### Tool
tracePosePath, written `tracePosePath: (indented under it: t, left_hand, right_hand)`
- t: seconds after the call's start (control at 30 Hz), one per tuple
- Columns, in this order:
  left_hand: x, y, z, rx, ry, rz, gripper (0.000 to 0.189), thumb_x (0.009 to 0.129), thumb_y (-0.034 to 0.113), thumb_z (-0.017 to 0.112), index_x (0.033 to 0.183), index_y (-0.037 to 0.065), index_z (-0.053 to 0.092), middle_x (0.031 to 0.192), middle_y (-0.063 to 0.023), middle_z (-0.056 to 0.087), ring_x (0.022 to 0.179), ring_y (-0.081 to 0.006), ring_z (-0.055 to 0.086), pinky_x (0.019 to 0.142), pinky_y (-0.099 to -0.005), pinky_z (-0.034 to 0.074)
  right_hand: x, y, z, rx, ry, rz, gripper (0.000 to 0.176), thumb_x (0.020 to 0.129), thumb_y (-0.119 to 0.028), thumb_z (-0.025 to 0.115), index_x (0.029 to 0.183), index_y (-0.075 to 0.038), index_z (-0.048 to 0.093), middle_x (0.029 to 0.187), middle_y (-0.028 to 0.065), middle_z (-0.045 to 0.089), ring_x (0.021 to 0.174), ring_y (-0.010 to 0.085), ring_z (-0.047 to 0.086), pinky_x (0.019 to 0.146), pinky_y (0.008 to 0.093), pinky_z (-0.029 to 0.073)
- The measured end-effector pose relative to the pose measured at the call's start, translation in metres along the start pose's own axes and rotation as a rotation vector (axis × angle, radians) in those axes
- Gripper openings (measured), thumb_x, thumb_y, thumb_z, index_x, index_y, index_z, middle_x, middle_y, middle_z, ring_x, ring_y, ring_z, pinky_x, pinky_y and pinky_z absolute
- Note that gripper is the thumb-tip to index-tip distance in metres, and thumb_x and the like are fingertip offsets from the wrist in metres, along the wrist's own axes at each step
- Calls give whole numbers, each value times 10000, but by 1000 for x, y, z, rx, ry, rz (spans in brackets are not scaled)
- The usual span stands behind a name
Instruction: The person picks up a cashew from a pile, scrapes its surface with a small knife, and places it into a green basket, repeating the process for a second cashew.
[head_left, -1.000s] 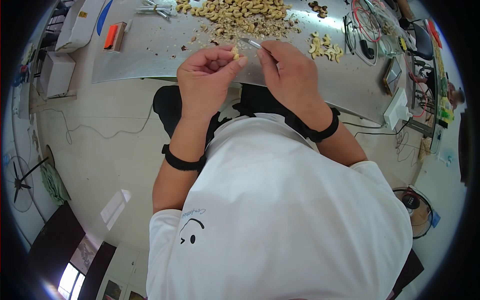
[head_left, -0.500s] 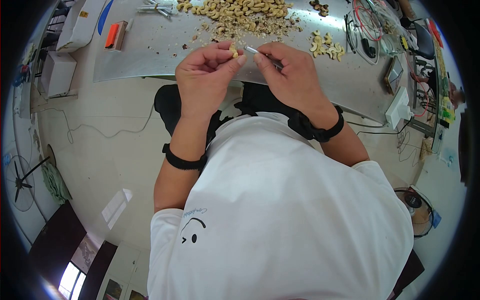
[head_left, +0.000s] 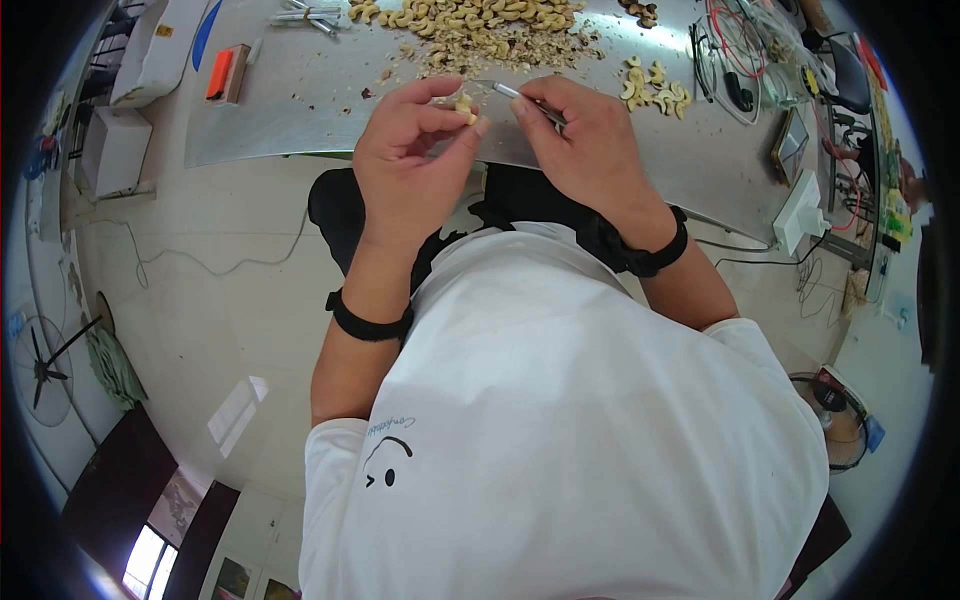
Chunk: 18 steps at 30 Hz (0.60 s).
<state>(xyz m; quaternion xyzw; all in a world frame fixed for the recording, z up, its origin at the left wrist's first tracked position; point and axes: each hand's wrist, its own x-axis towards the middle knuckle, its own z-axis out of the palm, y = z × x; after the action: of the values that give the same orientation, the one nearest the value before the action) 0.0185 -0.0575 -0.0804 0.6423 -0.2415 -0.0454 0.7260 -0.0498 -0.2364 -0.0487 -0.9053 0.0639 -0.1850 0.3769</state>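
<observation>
Over the table's near edge, my left hand (head_left: 415, 150) pinches a pale cashew nut (head_left: 465, 108) between thumb and fingers. My right hand (head_left: 585, 145) is closed around a slim silver craft knife (head_left: 510, 92), its thin blade pointing left toward the nut. Blade and nut appear slightly apart. Beyond my hands lies a heap of cashew nuts (head_left: 480, 14), with broken bits and skin crumbs (head_left: 500, 50) on its near side. A smaller group of pale cashews (head_left: 655, 90) sits to the right of my right hand.
The metal table (head_left: 270, 125) also bears an orange-topped block (head_left: 228, 73), several silver knives (head_left: 310, 16) and a few dark nuts (head_left: 640, 13). Cables (head_left: 735, 60), a phone-like device (head_left: 790, 140) and a white power strip (head_left: 800, 212) lie at the right.
My left index finger has lifted away from the nut, which now shows more. The knife has shifted slightly, and its blade is now visible.
</observation>
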Motion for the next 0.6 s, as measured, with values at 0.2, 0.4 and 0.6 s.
tracePosePath:
  t: [0.2, 0.4, 0.6]
  left_hand:
    - [9, 3, -4, 470, -236, 233, 151, 778, -65, 799, 867, 7, 700, 1258, -183, 716, 1048, -258, 741, 867, -365, 592]
    - [11, 1, -8, 510, -158, 146, 137, 818, -85, 769, 894, -6, 686, 1256, -221, 704, 1045, -246, 746, 858, -306, 601]
    - [13, -3, -10, -194, -87, -243, 148, 916, -84, 719, 1022, -27, 633, 1213, -199, 701, 1062, -289, 737, 896, -339, 622]
  right_hand:
    - [1, 5, 1, -95, -3, -19, 147, 926, -204, 686, 916, -62, 720, 805, 130, 705, 730, 366, 681, 637, 448, 532]
    - [1, 15, -4, -131, -31, 51, 166, 920, -226, 691, 919, -63, 723, 788, 135, 704, 712, 365, 677, 633, 444, 536]
    - [3, 13, -11, 99, -116, 173, 194, 924, -225, 701, 970, -42, 744, 743, 120, 692, 635, 265, 652, 607, 369, 507]
